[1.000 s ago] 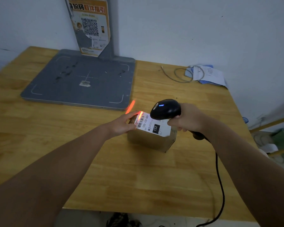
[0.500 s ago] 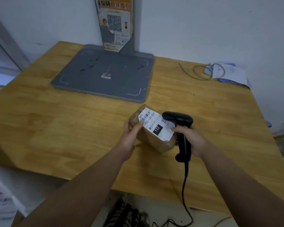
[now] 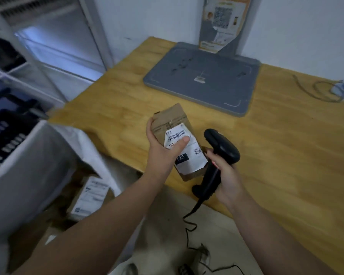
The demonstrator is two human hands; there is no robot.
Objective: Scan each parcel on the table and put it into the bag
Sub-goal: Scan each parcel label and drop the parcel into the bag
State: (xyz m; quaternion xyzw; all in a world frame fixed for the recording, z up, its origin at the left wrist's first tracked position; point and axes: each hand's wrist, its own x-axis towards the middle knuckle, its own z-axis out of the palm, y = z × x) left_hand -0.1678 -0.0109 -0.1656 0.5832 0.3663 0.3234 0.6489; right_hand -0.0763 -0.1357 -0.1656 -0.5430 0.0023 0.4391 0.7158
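My left hand [image 3: 163, 149] grips a small brown cardboard parcel [image 3: 172, 120] with a white label marked 122, thumb across the barcode. The parcel is lifted off the wooden table [image 3: 276, 147], above its near-left edge. My right hand [image 3: 224, 171] holds a black handheld barcode scanner [image 3: 220, 151] by its handle, just right of the parcel, with its cable trailing to the floor. A large white bag [image 3: 34, 161] stands open on the floor at the left, with labelled parcels [image 3: 89, 195] inside it.
A grey flat scanning platform [image 3: 205, 80] with an upright post and an orange poster [image 3: 220, 22] sits at the table's back. A loose cable [image 3: 314, 90] and papers lie at the far right. Dark racks [image 3: 4, 133] stand at the left.
The parcel has been lifted off the table and carried left toward the table's edge. The scanner's red beam is off and the scanner has dropped beside the parcel. My view has swung left, showing the bag.
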